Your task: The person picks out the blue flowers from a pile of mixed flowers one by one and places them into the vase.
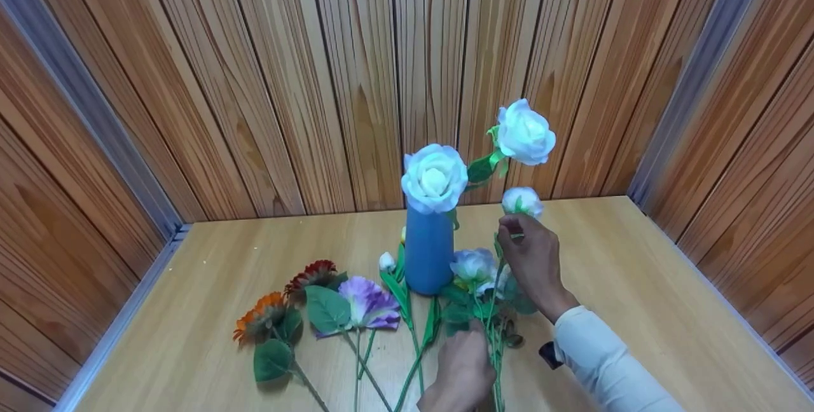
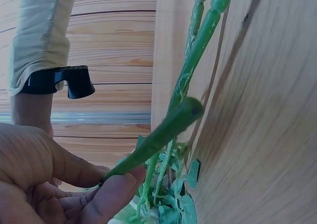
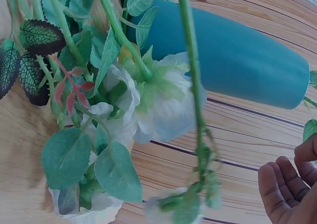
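Note:
In the left wrist view my left hand [image 2: 74, 184] pinches a thick green flower stem [image 2: 158, 137] between thumb and finger, its cut end angled up toward the camera. The head view has the left hand low among the stems at centre right. My right hand [image 1: 533, 259] is raised beside a small white artificial flower [image 1: 523, 201]. Seen from the right wrist, its fingers [image 3: 277, 187] are loosely curled, apart from the blurred upright stem [image 3: 193, 85]. A blue vase [image 1: 429, 253] stands upright at centre, bearing an open white rose [image 1: 435, 178] and another white rose [image 1: 525, 132] leaning right.
Left of the vase lie an orange flower [image 1: 261, 316], a dark red flower [image 1: 313, 276] and a purple flower [image 1: 369, 302]. White tulip-like buds [image 1: 386, 262] lie near the vase's base. More pale blooms [image 1: 475, 267] are to its right. Wood-panel walls enclose the table [image 1: 210, 259].

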